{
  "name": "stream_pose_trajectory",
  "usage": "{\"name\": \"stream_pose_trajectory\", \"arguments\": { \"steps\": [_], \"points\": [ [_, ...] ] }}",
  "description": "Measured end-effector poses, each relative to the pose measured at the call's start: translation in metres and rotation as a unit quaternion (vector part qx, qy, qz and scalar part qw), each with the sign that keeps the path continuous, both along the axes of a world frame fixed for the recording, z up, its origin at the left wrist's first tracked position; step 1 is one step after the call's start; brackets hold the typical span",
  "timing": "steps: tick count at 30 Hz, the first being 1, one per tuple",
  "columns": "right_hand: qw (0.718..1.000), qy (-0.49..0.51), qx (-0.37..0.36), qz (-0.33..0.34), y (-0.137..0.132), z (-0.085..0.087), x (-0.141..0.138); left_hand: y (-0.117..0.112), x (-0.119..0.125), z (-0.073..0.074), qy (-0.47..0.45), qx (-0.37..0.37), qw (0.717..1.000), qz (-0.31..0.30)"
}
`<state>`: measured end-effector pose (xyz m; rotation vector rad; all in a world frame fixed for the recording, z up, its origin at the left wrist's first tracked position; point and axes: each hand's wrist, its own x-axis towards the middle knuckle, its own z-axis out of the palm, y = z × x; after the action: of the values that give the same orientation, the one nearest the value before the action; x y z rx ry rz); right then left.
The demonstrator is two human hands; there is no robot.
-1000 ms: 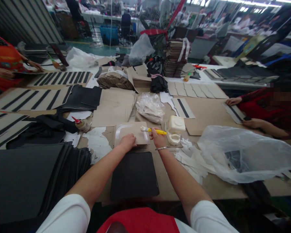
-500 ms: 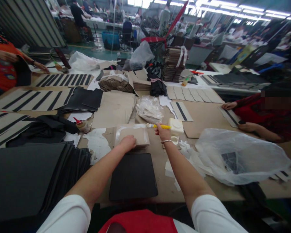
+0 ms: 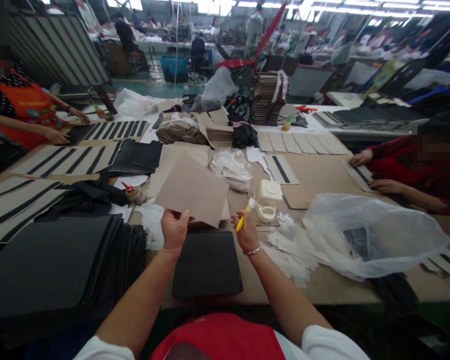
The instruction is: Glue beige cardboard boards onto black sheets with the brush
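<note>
My left hand (image 3: 175, 227) is closed on the near left edge of a beige cardboard sheet (image 3: 193, 190), which is lifted and tilted over the stack of board beneath it. In my right hand (image 3: 246, 232) is a brush (image 3: 241, 221) with a yellow handle, its pale bristles pointing up and away. Just beyond that hand stands a cream plastic container (image 3: 269, 192) with a round opening in front. Below both hands a black rectangular panel (image 3: 207, 265) lies flat near the table edge.
Black sheets (image 3: 56, 260) are piled at the left. A glue bottle (image 3: 134, 193) with a red tip stands behind them. Paper scraps (image 3: 290, 245) and a clear plastic bag (image 3: 375, 235) lie to the right. Co-workers handle striped boards (image 3: 358, 175) at both sides.
My left hand has raised a cardboard sheet from the stack and turned it. My right hand has drawn the brush back toward me, away from the stack, and its handle now slants.
</note>
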<state>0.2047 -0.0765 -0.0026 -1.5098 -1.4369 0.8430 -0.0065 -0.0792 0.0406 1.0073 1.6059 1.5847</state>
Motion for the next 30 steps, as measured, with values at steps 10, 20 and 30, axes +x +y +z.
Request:
{"name": "stream_pose_trajectory", "arguments": {
  "steps": [10, 20, 30],
  "points": [
    [0.999, 0.012, 0.034, -0.013, -0.038, -0.007, 0.013, -0.063, 0.016, -0.033, -0.218, -0.029, 0.975, -0.03],
    [0.983, -0.166, -0.015, 0.081, -0.103, -0.064, 0.047, -0.154, -0.046, -0.098, 0.154, -0.229, 0.957, -0.09],
    [0.967, -0.234, -0.003, 0.098, -0.11, -0.088, 0.027, -0.15, -0.066, -0.119, 0.227, -0.293, 0.919, -0.133]
  ]
}}
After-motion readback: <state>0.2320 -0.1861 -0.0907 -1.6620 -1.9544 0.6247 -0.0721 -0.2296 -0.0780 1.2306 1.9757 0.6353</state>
